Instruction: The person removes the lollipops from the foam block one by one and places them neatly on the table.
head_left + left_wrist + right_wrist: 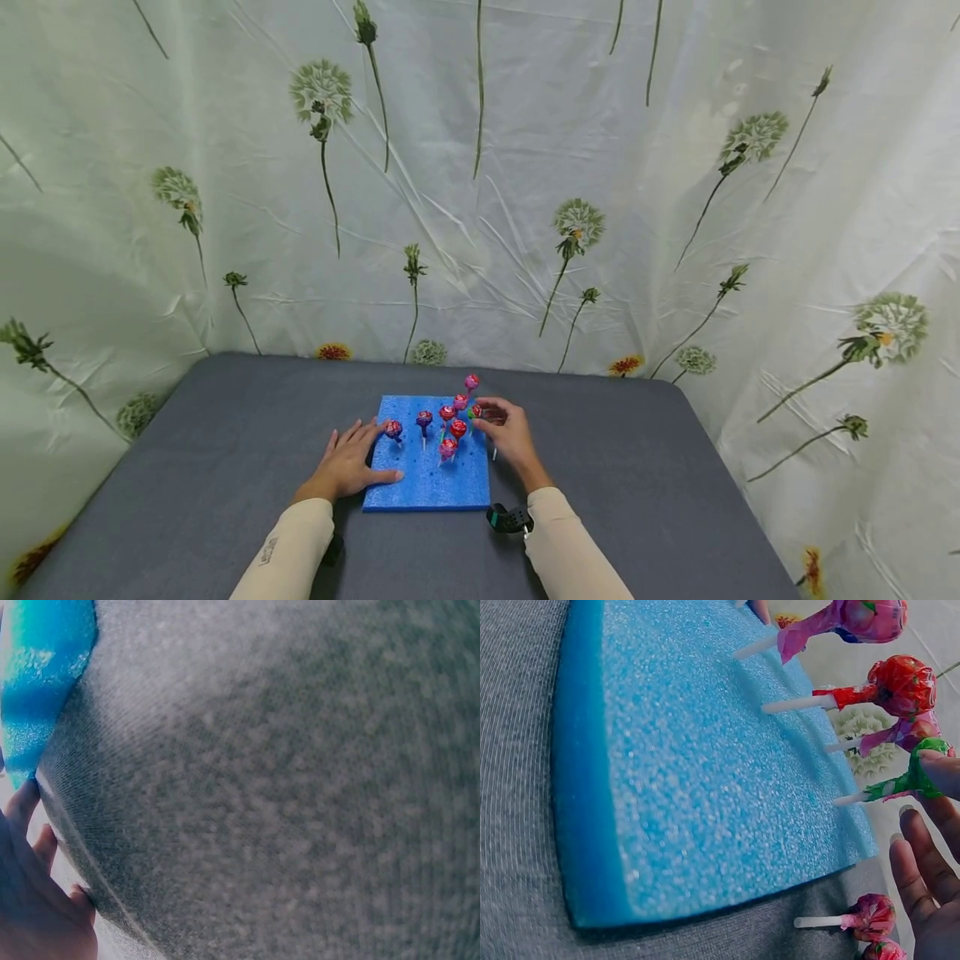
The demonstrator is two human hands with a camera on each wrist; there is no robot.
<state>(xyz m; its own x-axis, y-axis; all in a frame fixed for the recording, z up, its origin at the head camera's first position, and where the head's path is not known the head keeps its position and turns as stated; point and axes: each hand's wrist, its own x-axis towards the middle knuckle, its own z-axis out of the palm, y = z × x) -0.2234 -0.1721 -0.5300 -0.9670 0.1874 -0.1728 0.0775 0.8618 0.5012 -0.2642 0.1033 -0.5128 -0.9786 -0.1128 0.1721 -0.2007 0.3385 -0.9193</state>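
Green lollipop [915,775] is pinched between the right hand's [510,435] fingers [945,774].

In the head view the light is bright and soft, strongest toward the right part of the curtain [450,183], whose creases give a pale shine, while soft shadows lie on the table [637,492] beside the sleeves [288,550]. The left wrist view is grainy and blurred, becoming darker toward the right. In the right wrist view, the foam board [712,772] shows many small glints, with dark shadow along its lower edge.
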